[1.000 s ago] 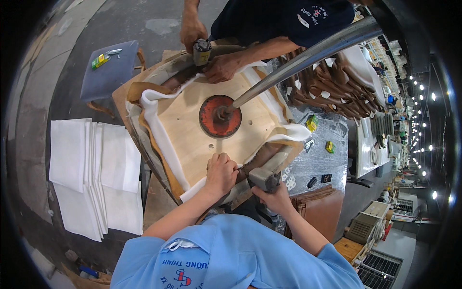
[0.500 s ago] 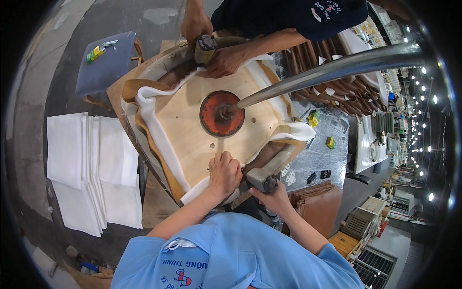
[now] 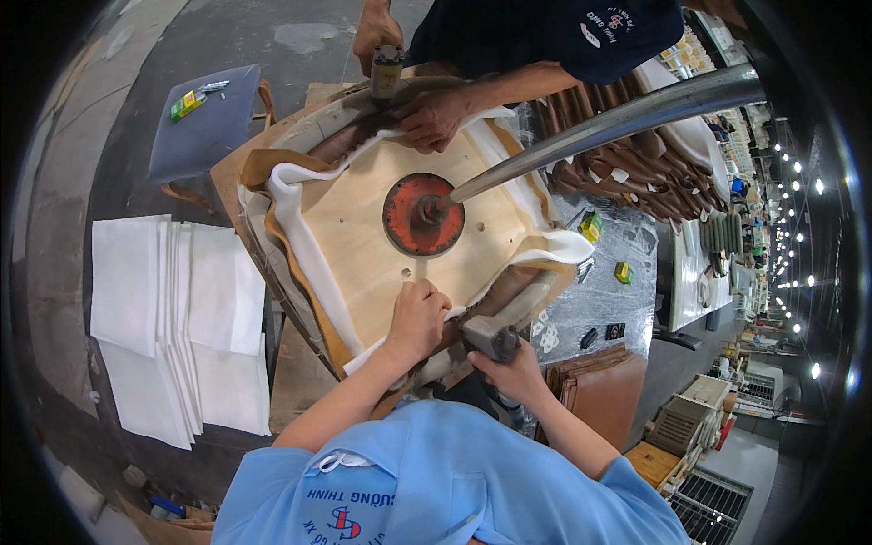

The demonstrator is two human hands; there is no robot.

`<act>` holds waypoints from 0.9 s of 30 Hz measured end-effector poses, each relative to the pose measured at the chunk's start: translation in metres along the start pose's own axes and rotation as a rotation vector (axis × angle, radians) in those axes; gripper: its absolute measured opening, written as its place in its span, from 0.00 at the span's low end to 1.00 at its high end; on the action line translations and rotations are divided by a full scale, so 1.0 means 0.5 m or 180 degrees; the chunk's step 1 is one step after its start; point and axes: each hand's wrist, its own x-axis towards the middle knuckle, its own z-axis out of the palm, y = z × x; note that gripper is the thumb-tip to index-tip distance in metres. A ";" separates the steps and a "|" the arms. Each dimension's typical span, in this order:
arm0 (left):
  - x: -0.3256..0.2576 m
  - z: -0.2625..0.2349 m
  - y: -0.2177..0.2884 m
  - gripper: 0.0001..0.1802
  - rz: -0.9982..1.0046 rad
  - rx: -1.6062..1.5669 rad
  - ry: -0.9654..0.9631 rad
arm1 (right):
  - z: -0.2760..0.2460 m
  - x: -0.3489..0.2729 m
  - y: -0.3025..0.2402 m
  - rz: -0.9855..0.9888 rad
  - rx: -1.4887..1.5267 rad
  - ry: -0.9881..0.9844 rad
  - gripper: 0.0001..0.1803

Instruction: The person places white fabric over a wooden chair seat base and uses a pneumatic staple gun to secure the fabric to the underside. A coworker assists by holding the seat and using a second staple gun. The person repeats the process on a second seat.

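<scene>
A pale wooden seat panel [image 3: 354,232] lies face up, with white padding [image 3: 304,213] and a brown cover [image 3: 272,204] around its edges. A round red clamp plate [image 3: 400,218] presses on its middle. My left hand [image 3: 418,325] is closed at the panel's near edge, its curled fingers on the edge of the cover; the fingertips are partly hidden. My right hand [image 3: 510,371] grips a staple gun [image 3: 490,336], its nose at the near right edge beside my left hand. Across the panel, a co-worker's hand [image 3: 429,120] presses the far edge; their other hand [image 3: 374,38] holds another staple gun [image 3: 387,73].
A metal pole [image 3: 618,127] slants from the clamp plate to the upper right. White sheets [image 3: 132,291] are stacked at left, near a blue seat [image 3: 204,127] bearing a small box. Brown covers [image 3: 627,163] and a plastic-wrapped table [image 3: 618,304] stand at right.
My left hand has shifted slightly left and up along the near edge. The co-worker's staple gun has tipped more upright, and their pressing hand has moved right.
</scene>
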 end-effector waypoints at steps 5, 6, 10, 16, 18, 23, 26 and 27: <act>0.010 -0.059 0.008 0.06 -0.0191 -0.0414 0.0085 | 0.016 0.006 0.019 -0.0372 -0.0213 0.0194 0.30; 0.014 -0.089 0.004 0.07 -0.0161 -0.0482 0.0173 | 0.016 0.004 0.027 -0.0308 -0.0110 0.0204 0.30; -0.022 -0.211 0.010 0.08 -0.0538 -0.0646 0.0629 | 0.042 -0.029 0.074 -0.0656 0.0308 0.0371 0.38; -0.099 -0.248 0.043 0.11 -0.0970 -0.0724 0.0452 | 0.074 -0.028 0.131 -0.1664 0.0262 0.0824 0.35; -0.134 -0.227 0.057 0.12 -0.1121 -0.0681 0.0327 | 0.081 -0.024 0.139 -0.1647 0.0240 0.0902 0.35; -0.223 -0.161 0.107 0.17 -0.0840 -0.0870 0.0379 | 0.082 -0.025 0.144 -0.1748 0.0086 0.0950 0.37; -0.274 -0.139 0.143 0.19 -0.0810 -0.0767 0.0550 | 0.078 -0.025 0.149 -0.1807 -0.0039 0.0952 0.39; -0.287 -0.135 0.154 0.19 -0.0881 -0.0742 0.0595 | 0.077 -0.023 0.152 -0.1880 0.0011 0.0885 0.39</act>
